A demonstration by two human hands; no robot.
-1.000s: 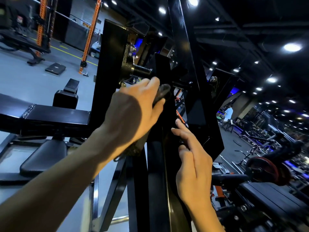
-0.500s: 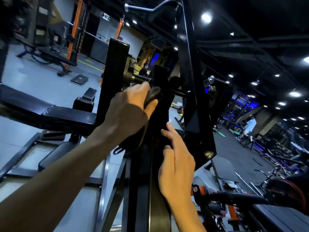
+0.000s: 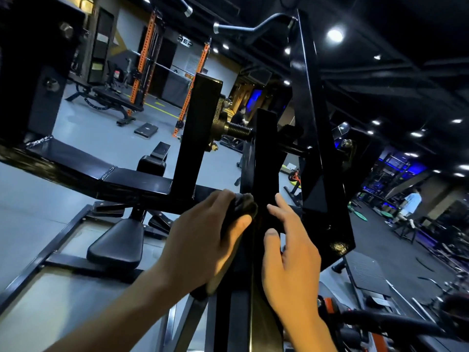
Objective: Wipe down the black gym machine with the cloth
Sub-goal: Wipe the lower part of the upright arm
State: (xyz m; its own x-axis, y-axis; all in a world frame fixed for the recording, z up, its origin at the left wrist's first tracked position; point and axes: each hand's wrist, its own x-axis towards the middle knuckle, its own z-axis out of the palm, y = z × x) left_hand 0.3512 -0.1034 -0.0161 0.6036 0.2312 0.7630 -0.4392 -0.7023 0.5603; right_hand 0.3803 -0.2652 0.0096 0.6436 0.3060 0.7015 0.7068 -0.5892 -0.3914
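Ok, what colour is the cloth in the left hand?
Dark, black or near-black; the cloth is bunched under the left hand against the upright, seen in the head view.

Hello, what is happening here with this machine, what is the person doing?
A person is wiping a black gym machine in a gym. The left hand holds a dark cloth and presses it against the machine's upright black post. The right hand rests beside it on the same post with fingers straight, holding nothing. The cloth is well below the threaded bolt at this moment. Other benches and racks stand behind.
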